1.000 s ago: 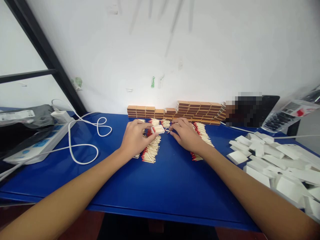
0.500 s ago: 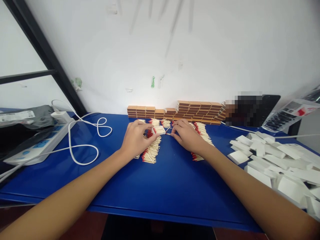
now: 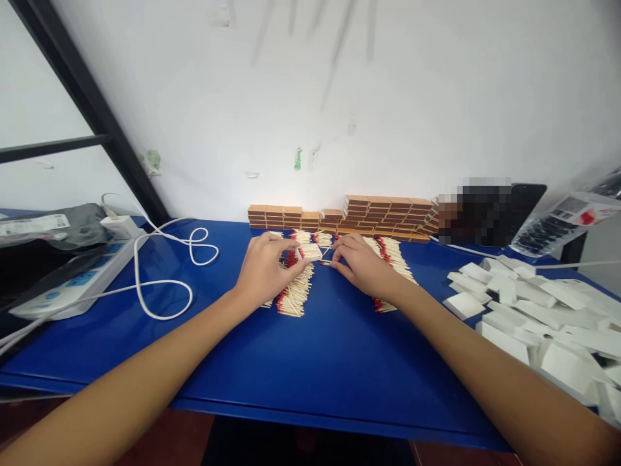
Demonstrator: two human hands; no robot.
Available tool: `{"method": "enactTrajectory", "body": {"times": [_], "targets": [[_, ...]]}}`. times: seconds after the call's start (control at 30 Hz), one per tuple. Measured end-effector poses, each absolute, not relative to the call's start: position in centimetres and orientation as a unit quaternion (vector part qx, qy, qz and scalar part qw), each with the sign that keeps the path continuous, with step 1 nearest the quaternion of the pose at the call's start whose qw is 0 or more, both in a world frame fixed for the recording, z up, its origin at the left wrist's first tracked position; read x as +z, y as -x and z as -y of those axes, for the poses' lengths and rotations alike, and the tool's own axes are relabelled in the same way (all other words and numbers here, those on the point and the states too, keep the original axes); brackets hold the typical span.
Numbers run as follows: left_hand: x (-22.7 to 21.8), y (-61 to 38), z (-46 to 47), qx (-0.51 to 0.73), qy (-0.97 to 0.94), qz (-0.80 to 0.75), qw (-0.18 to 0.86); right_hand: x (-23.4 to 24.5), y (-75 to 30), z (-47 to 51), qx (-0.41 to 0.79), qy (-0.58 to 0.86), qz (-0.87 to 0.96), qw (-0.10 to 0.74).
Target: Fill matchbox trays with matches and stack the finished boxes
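Observation:
My left hand (image 3: pixel 266 268) is closed around a small white matchbox tray (image 3: pixel 314 254), gripping it between thumb and fingers above the table. Red-headed matches lie in the tray. Just right of it, my right hand (image 3: pixel 363 262) is closed in a pinch, with a matchstick (image 3: pixel 326 263) sticking out at its fingertips. Another thin stick shows between the hands, and I cannot tell whether it is held. Below my left hand lies a row of loose matches (image 3: pixel 295 294). A second row of matches (image 3: pixel 395 259) runs beside and partly under my right hand.
Stacked brown matchboxes (image 3: pixel 388 213) line the wall behind the matches. A heap of white trays (image 3: pixel 533 310) covers the table's right side. A phone (image 3: pixel 524 210) and a clear plastic package (image 3: pixel 553 226) stand behind it. At left are a power strip (image 3: pixel 92 272) and loose white cable (image 3: pixel 160 283).
My right fingertips and the matchstick have shifted slightly downward beside the tray. My left hand still holds the tray in nearly the same spot.

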State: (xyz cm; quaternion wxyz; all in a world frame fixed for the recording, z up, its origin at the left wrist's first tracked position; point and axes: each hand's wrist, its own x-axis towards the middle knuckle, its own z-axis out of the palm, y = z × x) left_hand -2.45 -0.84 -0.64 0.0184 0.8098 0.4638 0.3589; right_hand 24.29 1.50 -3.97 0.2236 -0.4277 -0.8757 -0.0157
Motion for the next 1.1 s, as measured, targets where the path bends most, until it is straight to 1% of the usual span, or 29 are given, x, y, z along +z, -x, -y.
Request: {"method": "enactTrajectory", "body": {"times": [0.17,0.3,0.43,0.63,0.8,0.87,1.03,1.1], "targets": [[-0.8,2.5,0.8,0.358,-0.813,-0.459,0.014,-3.6,-24.4,-1.3,-0.029,0.422,0.881,0.214],[-0.8,2.6,0.8,0.352,-0.817,-0.457,0.011,-2.1,-24.6,-0.9,-0.035,0.415,0.870,0.263],[-1.0,2.5,0.9,0.355,-0.830,-0.429,0.010,-1.0,-23.7,0.1,-0.017,0.407,0.858,0.312],[-1.4,2.2,0.9,0.374,-0.851,-0.368,0.008,-1.3,-21.8,1.6,0.014,0.357,0.881,0.310],[-1.4,2.3,0.9,0.364,-0.843,-0.397,0.005,-1.3,-22.8,0.6,-0.003,0.371,0.867,0.333],[-1.2,2.4,0.9,0.362,-0.834,-0.416,0.002,-1.7,-23.6,-0.2,-0.013,0.393,0.861,0.323],[-0.9,2.5,0.9,0.358,-0.820,-0.447,0.003,-3.6,-25.0,-1.7,-0.034,0.441,0.867,0.229],[-0.8,2.5,0.9,0.357,-0.819,-0.450,0.006,-4.3,-25.1,-2.0,-0.038,0.445,0.869,0.214]]}}
